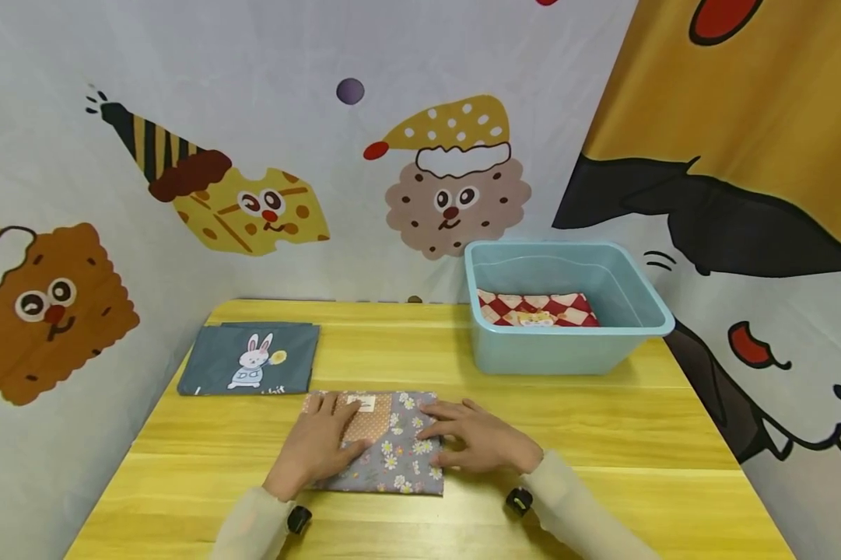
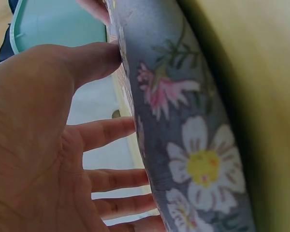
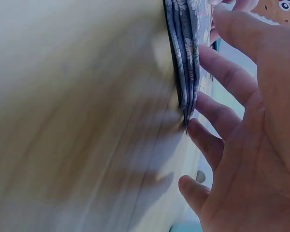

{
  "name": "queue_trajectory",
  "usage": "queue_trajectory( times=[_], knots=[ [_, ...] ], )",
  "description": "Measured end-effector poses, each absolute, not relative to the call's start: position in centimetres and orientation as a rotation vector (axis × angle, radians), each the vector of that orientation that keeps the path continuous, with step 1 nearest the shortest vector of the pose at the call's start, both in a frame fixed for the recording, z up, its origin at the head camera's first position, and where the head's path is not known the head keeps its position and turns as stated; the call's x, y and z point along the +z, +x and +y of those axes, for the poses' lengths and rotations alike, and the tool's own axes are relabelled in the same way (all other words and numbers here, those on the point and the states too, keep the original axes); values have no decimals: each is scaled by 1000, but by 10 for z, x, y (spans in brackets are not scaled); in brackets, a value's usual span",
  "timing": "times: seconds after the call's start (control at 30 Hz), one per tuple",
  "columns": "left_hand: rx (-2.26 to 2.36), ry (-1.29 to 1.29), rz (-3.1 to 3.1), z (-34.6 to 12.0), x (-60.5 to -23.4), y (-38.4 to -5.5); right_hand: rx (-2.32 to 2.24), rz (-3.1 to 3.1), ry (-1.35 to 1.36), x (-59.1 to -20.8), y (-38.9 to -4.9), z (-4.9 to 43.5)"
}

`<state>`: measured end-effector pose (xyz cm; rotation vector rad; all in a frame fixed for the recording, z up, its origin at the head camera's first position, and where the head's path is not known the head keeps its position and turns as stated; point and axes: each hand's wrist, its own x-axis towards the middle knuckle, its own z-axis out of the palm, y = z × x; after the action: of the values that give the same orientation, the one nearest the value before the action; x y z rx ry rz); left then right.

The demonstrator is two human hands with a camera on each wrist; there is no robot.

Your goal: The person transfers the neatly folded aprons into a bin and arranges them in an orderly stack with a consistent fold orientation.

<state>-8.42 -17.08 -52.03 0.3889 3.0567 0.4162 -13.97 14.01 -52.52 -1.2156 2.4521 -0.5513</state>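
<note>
A grey cloth with white daisies (image 1: 401, 467), folded into a flat rectangle, lies on the table in front of the person. It has an orange dotted patch and a small white label. The left hand (image 1: 320, 443) rests on its left part with fingers spread; in the left wrist view its fingertips (image 2: 117, 131) touch the top of the cloth. At the right edge, the right hand (image 1: 478, 437) touches the cloth with fingers extended. Several stacked layers show at the folded cloth's edge (image 3: 186, 63) in the right wrist view.
At the back left of the wooden table (image 1: 392, 342) lies a folded dark grey cloth with a rabbit print (image 1: 210, 354). A light blue plastic bin (image 1: 549, 354) stands at the back right, holding a red and white checked folded cloth (image 1: 574, 311). Behind hangs a printed curtain (image 1: 287, 62).
</note>
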Motion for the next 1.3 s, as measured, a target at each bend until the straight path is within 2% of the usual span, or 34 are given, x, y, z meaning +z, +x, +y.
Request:
queue_trajectory(
  times=[0.67,1.3],
  knots=[
    [429,405,2995,-119,-522,-108,-716,2496,-1236,-531,-151,194],
    [462,363,2929,-75,-522,-118,-782,2520,-1117,-532,-158,236]
  ],
)
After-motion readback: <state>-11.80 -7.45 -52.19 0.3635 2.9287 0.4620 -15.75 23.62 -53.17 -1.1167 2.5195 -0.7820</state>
